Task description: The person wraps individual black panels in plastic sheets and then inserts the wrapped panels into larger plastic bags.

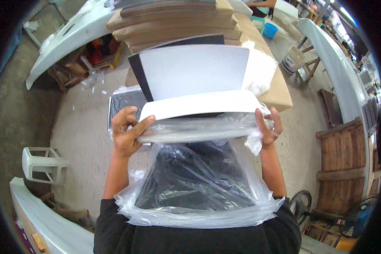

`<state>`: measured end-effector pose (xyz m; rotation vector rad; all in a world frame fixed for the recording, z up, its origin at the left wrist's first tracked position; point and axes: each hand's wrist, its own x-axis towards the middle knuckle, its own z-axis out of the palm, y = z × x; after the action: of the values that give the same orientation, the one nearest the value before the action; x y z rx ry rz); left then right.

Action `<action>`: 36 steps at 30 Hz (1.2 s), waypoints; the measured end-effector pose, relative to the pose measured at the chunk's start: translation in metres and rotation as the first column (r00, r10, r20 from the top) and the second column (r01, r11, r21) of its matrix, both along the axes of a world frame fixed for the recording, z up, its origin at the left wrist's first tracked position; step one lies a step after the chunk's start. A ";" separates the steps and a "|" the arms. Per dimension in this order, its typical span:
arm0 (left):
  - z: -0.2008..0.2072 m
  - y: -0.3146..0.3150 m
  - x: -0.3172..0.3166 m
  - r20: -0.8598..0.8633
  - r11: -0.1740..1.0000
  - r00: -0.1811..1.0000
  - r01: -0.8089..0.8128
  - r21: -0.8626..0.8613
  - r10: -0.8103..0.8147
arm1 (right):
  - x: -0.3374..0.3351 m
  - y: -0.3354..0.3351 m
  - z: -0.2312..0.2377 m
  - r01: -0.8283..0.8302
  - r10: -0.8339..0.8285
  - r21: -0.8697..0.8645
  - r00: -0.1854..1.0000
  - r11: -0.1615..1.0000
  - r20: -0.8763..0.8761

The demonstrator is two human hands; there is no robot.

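In front of me a white sheet (203,103) curves across, its near edge above a bunched roll of clear plastic film (199,130). At the left end my left hand (129,130) pinches the sheet and film between thumb and fingers. My right hand (269,126) grips the right end, thumb and fingers around the gathered plastic. Nearer to me a dark flat panel (194,175) lies inside a clear plastic bag, its crumpled edge (203,216) against my body. Behind the white sheet stands a pale grey panel (194,70), leaning before a black panel (142,76).
A stack of brown cardboard sheets (178,27) rises at the back. White foam wrap (260,70) hangs at its right. A plastic-wrapped dark panel (127,103) is at left. A white stool (42,164), a white bucket (293,59) and a wooden pallet (343,165) stand around.
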<state>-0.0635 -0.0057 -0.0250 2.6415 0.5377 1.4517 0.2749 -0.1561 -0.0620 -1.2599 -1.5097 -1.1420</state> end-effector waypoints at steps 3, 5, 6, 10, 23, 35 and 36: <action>0.037 0.012 -0.014 -0.147 0.802 0.874 0.343 -0.489 -0.463 | -0.001 -0.007 0.034 -0.224 0.179 -0.181 0.955 0.958 -0.236; 0.046 0.029 -0.003 -0.172 0.619 0.913 0.103 -0.778 -0.369 | 0.015 0.000 0.057 -0.478 0.171 -0.292 0.712 0.829 -0.680; 0.046 0.038 0.008 0.011 0.478 0.960 0.148 -0.866 -0.278 | 0.030 0.007 0.056 -0.642 0.085 -0.241 0.433 0.727 -0.897; -0.058 0.098 0.018 0.655 -0.210 0.755 0.643 -0.737 0.011 | 0.056 0.043 -0.051 -0.830 -0.299 0.152 -0.355 0.536 -0.886; -0.236 0.044 -0.001 0.429 -0.526 0.902 0.341 -0.779 -0.051 | 0.038 0.008 -0.149 -0.959 -0.538 -0.252 0.146 0.128 -0.830; 0.062 -0.020 0.122 0.146 0.602 0.892 0.401 -0.690 -0.427 | -0.074 0.057 0.091 -0.838 0.057 0.543 -0.541 0.050 -0.839; 0.061 -0.027 0.131 0.165 0.681 0.921 0.374 -0.629 -0.353 | -0.078 0.062 0.086 -0.783 0.001 0.622 -0.622 0.014 -0.783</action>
<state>0.0674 -0.0325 0.0357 2.0044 0.3829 0.9440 0.1972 -0.0943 0.0241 -0.4426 -0.8495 1.4319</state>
